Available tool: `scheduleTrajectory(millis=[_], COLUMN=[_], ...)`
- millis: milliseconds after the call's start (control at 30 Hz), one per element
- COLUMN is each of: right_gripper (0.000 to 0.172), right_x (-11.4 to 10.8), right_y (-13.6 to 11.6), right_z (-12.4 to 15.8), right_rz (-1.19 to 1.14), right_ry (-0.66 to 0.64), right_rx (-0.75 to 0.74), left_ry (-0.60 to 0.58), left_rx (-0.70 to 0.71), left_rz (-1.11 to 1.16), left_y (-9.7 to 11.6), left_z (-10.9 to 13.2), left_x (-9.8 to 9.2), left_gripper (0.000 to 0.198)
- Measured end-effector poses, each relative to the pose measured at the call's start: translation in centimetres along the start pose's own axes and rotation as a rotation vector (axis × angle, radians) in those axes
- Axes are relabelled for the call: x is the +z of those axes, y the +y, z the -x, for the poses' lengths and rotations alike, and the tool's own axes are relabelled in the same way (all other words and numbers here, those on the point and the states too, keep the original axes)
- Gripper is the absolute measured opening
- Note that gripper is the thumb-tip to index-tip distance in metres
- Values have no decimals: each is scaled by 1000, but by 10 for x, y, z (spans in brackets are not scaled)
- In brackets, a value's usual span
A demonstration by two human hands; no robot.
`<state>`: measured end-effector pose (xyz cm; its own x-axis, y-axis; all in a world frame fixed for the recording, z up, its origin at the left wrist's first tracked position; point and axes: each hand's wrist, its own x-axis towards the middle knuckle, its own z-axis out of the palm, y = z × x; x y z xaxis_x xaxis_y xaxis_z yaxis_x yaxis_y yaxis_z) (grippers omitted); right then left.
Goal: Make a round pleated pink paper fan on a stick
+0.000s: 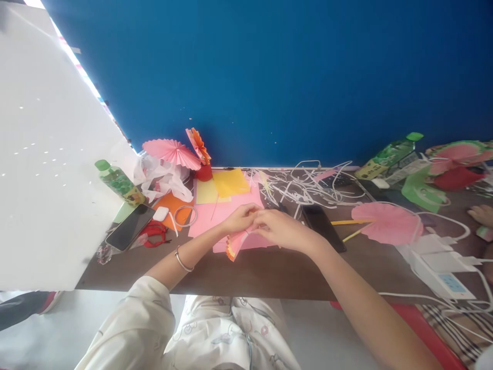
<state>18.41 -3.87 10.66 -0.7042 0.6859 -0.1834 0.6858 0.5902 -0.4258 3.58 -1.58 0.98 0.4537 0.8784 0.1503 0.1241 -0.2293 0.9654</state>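
My left hand (239, 218) and my right hand (279, 228) meet over the brown table (269, 272), both pinched on a pleated pink paper piece (235, 245) with an orange-yellow edge. The folded piece hangs down between my fingers. Under my hands lie flat pink paper sheets (215, 213), with yellow sheets (223, 186) just behind them. A bangle sits on my left wrist.
Pink paper fan (171, 152) and orange fan (198, 145) stand at the back left, near a green bottle (120, 183), phone (130, 227) and red scissors (156, 232). White paper strips (308, 186), a black phone (322, 226), another pink fan (387, 222), chargers (442, 267). Another person's hand (480, 215) far right.
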Motion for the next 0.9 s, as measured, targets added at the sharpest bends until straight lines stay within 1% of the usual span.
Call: scheduleTrajectory(millis=[433,567,900], right_gripper=[17,18,24], right_x=[-1,0,3], right_y=[-5,-7,-15], right_z=[-3,-4,-4], right_rz=[-39,-2,77], right_ry=[3,7,29], right_rx=[57,76,160], left_ry=[10,13,31], left_rx=[-50,-49,-68], left_rz=[0,19,10], left_y=[2,0,-4], left_z=[1,1,2], left_x=[-1,0,0], left_gripper=[20,22,20])
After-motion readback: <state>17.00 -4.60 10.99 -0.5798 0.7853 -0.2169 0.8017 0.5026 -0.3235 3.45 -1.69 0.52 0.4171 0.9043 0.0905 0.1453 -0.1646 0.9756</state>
